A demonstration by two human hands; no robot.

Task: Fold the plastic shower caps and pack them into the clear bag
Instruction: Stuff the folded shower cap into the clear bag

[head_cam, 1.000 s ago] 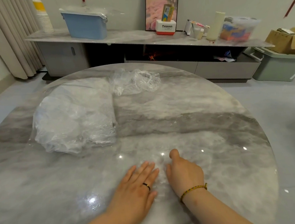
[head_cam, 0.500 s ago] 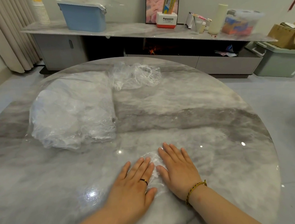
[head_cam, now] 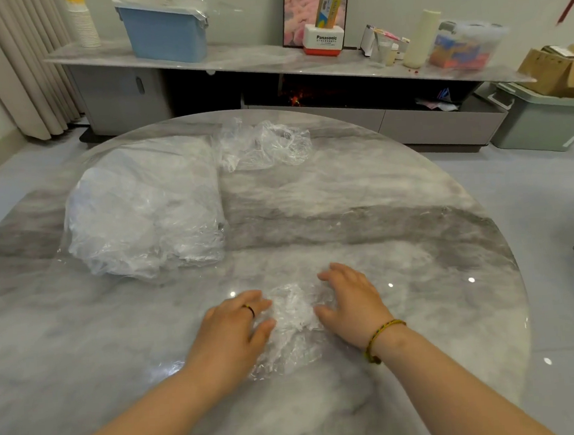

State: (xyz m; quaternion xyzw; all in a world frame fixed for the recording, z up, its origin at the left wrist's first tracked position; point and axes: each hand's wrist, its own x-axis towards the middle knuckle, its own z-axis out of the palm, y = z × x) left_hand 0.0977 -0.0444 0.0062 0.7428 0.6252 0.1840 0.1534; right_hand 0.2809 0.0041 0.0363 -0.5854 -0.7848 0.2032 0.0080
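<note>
My left hand [head_cam: 232, 328] curls against the thin, crinkled clear plastic shower cap [head_cam: 291, 314], which lies flattened between my hands; whether it pinches film I cannot tell; my right hand [head_cam: 350, 301] arches loosely opposite, grasping nothing; I judge the springy film may puff open, or skate on the glossy grey marble round table [head_cam: 381, 210]; beyond, left, the bulging wrinkled clear bag [head_cam: 140, 208]; farthest, a crumpled heap of loose clear film [head_cam: 262, 143].
</note>
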